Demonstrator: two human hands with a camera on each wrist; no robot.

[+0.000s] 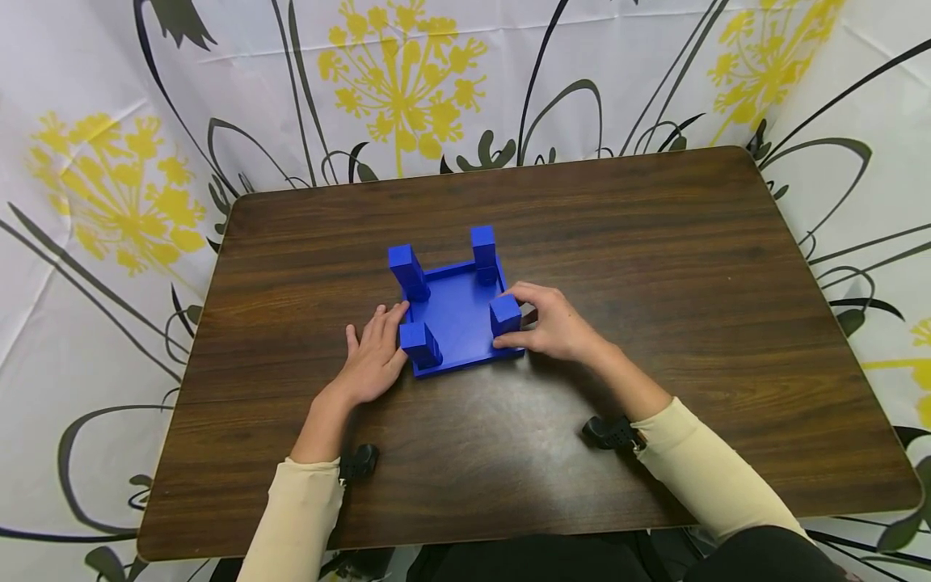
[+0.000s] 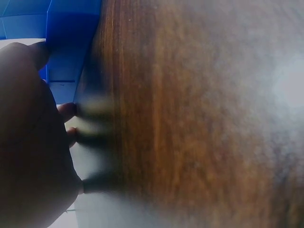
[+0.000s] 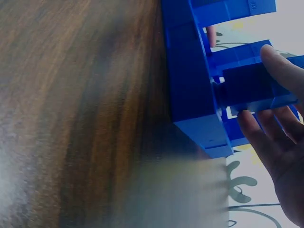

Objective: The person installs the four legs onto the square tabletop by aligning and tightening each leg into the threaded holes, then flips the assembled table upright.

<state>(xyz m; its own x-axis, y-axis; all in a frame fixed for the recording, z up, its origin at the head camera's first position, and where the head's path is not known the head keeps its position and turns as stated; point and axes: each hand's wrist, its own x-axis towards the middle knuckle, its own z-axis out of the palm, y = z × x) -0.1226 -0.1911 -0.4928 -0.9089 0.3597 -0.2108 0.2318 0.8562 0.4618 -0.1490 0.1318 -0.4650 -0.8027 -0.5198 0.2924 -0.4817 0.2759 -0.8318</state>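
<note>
A blue square base (image 1: pixel 458 315) with a raised rim lies at the middle of the table, with blue posts at its corners. My right hand (image 1: pixel 553 323) grips the front right post (image 1: pixel 505 314) between thumb and fingers. In the right wrist view, a narrow neck shows between that post (image 3: pixel 249 85) and the base (image 3: pixel 190 71). My left hand (image 1: pixel 374 352) lies along the base's left side, fingers extended and touching its edge by the front left post (image 1: pixel 420 343). The back left post (image 1: pixel 409 271) and back right post (image 1: pixel 484 252) stand untouched, leaning outward in the head view.
The brown wood-grain table (image 1: pixel 698 323) extends on all sides of the base. Behind it hangs a white cloth (image 1: pixel 269 89) with yellow flowers and dark stems. Each forearm wears a black wrist device (image 1: pixel 609 432) near the table's front edge.
</note>
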